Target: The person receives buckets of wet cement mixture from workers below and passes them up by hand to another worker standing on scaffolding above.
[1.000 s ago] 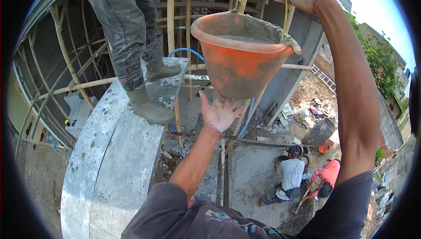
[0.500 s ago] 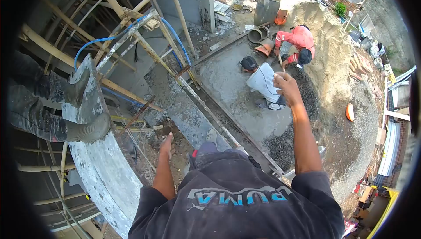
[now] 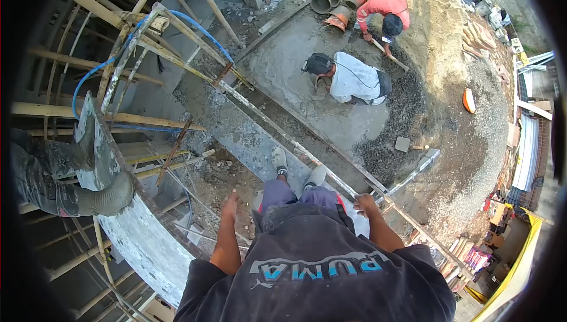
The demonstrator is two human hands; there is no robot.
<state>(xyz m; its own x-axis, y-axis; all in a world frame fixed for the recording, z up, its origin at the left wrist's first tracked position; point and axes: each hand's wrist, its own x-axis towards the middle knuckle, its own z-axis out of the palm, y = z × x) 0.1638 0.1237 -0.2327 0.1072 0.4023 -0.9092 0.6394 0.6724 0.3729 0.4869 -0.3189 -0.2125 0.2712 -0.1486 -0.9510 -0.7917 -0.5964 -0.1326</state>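
My left hand (image 3: 229, 203) hangs over the rubble-strewn ground with its fingers stretched out and nothing in it. My right hand (image 3: 366, 204) is at the long, paint-spotted metal rail (image 3: 269, 120) of the scaffold, its fingers curled over the rail. Part of the grip is hidden by the back of the hand. Below me, my shoes (image 3: 280, 159) are on a grey, cement-stained plank (image 3: 248, 151) beside the rail.
Someone's boots (image 3: 112, 195) stand on a curved, splashed board (image 3: 139, 233) at left, among bamboo poles (image 3: 100, 109). Lower down, one person in white (image 3: 354, 77) crouches on wet concrete (image 3: 283, 56); another in red (image 3: 387, 6) works a hoe (image 3: 393, 56) near gravel and buckets (image 3: 339, 16).
My right hand has come down from its raised position to the rail. My shoes have come into view. The person in white leans further forward, and the one in red has shifted the hoe.
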